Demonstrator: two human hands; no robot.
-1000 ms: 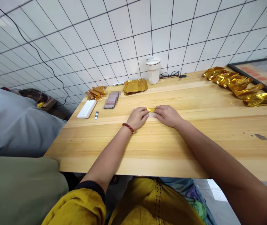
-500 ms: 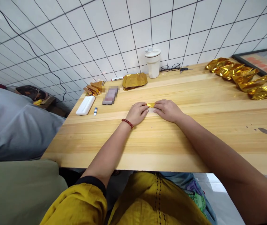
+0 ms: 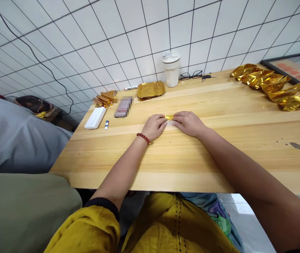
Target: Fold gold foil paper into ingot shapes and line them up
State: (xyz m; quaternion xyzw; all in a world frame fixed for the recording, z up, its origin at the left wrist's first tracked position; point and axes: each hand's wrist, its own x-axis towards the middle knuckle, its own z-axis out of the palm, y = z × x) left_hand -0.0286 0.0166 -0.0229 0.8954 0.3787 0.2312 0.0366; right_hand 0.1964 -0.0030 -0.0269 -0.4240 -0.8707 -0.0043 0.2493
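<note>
A small piece of gold foil paper [image 3: 169,117] is stretched between my two hands, low over the middle of the table. My left hand [image 3: 155,125], with a red bead bracelet at the wrist, pinches its left end. Its right end is gripped by the fingertips of my right hand [image 3: 188,123]. Most of the piece is hidden under my fingers, so its full shape cannot be made out. Beyond my hands lies a flat stack of gold foil paper [image 3: 151,90]. Several folded gold foil shapes [image 3: 271,84] sit in a row at the far right.
On the wooden table [image 3: 205,161] stand a white cup [image 3: 171,70], glasses [image 3: 191,75] and a small folding knife [image 3: 207,77]. Leftward are a blurred phone [image 3: 123,107], a white case [image 3: 95,118], a glue stick [image 3: 106,124] and folded strips [image 3: 105,99]. Another person [image 3: 20,137] is at the left.
Both hands keep the gold foil paper in the same place. The person at the left has shifted slightly, and the view has moved a little.
</note>
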